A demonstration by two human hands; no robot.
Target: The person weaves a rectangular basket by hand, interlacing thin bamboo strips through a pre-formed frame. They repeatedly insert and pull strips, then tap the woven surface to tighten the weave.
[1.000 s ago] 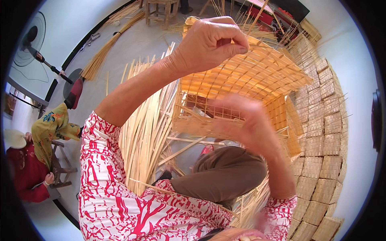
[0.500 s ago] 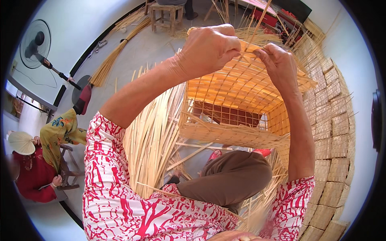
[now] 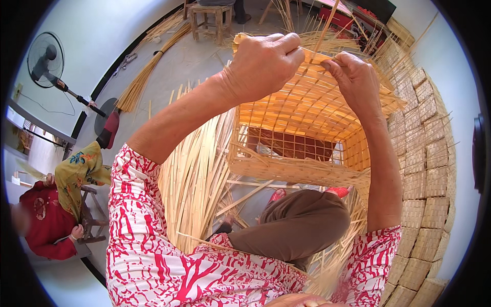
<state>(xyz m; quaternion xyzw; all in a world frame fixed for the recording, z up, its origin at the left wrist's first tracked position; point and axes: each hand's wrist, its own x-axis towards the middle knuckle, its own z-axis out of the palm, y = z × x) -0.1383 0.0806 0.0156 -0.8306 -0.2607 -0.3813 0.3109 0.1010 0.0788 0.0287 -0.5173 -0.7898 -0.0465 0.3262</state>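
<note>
An open-sided woven bamboo basket (image 3: pixel 294 115) is tipped up in front of me, its lattice side showing below and its slatted wall above. My left hand (image 3: pixel 268 62) is closed at the upper rim, knuckles up; its fingertips are partly hidden. At the same rim, a short way to the right, my right hand (image 3: pixel 356 82) pinches the weave between thumb and fingers. Between the two hands a thin bamboo strip (image 3: pixel 326 25) sticks up from the edge. Any small strip end inside either grip is too hidden to make out.
Loose pale bamboo strips (image 3: pixel 197 169) lie left of the basket. Stacked woven baskets (image 3: pixel 427 189) line the right wall. Farther off are a tied strip bundle (image 3: pixel 153 66), a wooden stool (image 3: pixel 212 23) and a standing fan (image 3: pixel 48 59). A seated person in red (image 3: pixel 48 220) is at left.
My left hand has turned slightly at the rim, its fingers nearer the upright strip. The right hand keeps its pinch. The seated person's hand fan has swung to a narrower angle.
</note>
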